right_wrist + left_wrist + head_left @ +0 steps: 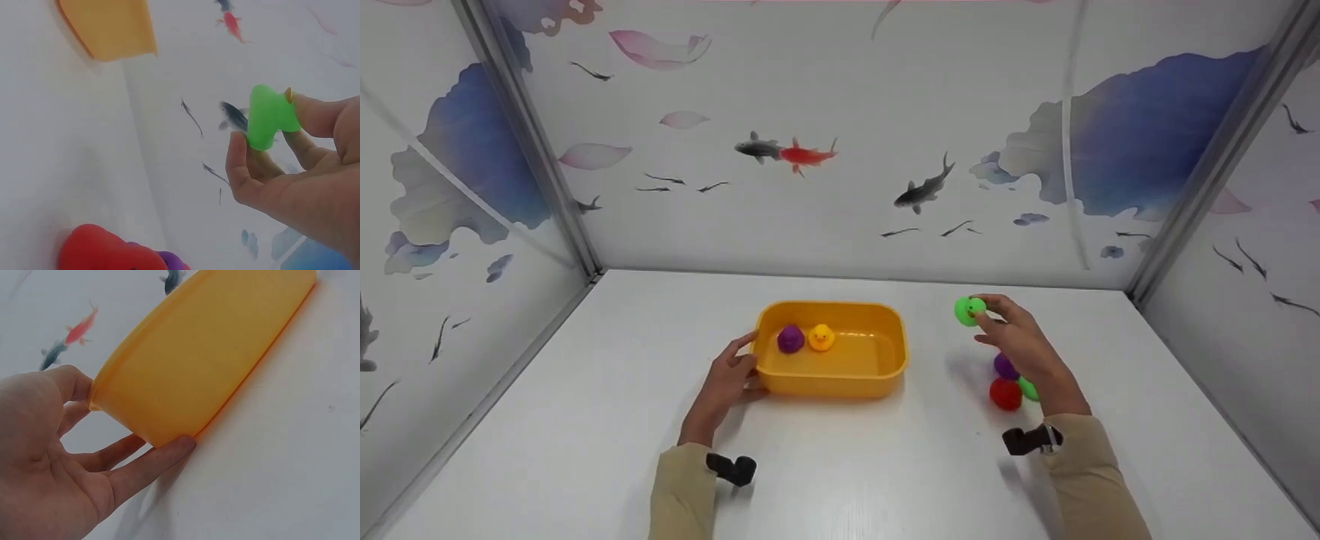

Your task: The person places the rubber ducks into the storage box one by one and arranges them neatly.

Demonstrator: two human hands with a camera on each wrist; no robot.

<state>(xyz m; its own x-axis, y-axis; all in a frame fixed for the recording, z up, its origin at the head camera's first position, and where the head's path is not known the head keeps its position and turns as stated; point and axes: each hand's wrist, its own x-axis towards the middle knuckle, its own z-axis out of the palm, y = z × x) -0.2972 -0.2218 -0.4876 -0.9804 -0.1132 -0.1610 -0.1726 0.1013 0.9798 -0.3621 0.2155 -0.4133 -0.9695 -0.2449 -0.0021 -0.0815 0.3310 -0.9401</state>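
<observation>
Right hand (1024, 345) sits right of centre in the head view, lifted off the table, pinching a green duck (967, 310) between thumb and fingertips; the right wrist view shows the duck (269, 116) at upper right of frame, nipped at its base by the thumb tip and a finger, the other fingers loosely curled behind. The grip is narrow, just the width of the toy, so it looks light and could slip if squeezed off-centre. Left hand (729, 380) is at centre-left, fingers mostly straight, thumb on the rim and fingers along the outer wall of the yellow tub (877, 375); the left wrist view shows the fingertips (169, 451) touching the tub wall (202, 365) low down, steadying it rather than clamping. Inside the tub, at its left end, are a purple duck (790, 339) and a yellow duck (821, 337), just beside each other. Below the right hand lie a red duck (1005, 394), another purple one (1003, 367) and another green one (1028, 389), bunched and touching. To do it well, I judge: carry the green duck leftward over the near-right rim, keep it high enough to clear the wall, release over the bare right half of the tub, and keep the left hand bracing so the tub does not slide.
</observation>
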